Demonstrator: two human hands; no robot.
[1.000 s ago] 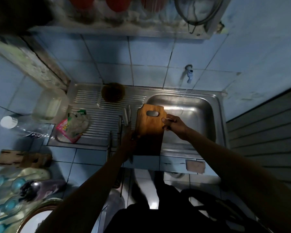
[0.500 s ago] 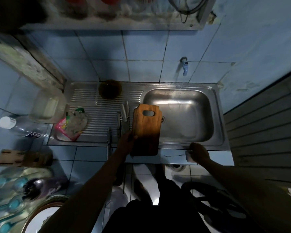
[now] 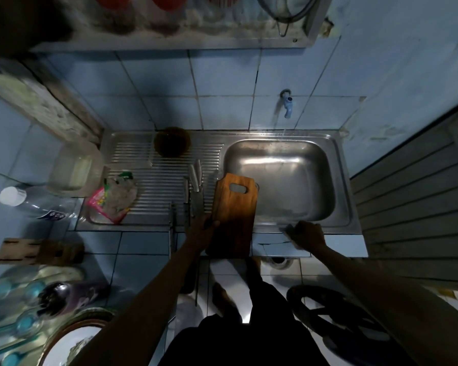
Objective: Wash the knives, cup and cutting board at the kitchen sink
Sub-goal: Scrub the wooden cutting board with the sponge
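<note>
The left hand (image 3: 202, 228) reached forward on a nearly straight forearm and gripped the lower left edge of the cutting board (image 3: 234, 212), thumb curled over its face. The board stood lengthwise over the sink's (image 3: 341, 180) front rim, at the basin's left side, handle slot pointing toward the wall. The right hand (image 3: 306, 235) rested at the sink's front rim, right of the board, fingers curled around a small grey pad (image 3: 288, 229); the pad's material could not be determined. Both hands were apart, the board between them. The knives (image 3: 196, 180) lay on the ribbed drainboard (image 3: 156, 175), just left of the board. The cup (image 3: 172, 141) stood at the drainboard's rear. The tap (image 3: 288, 103) projected from the wall above the basin.
</note>
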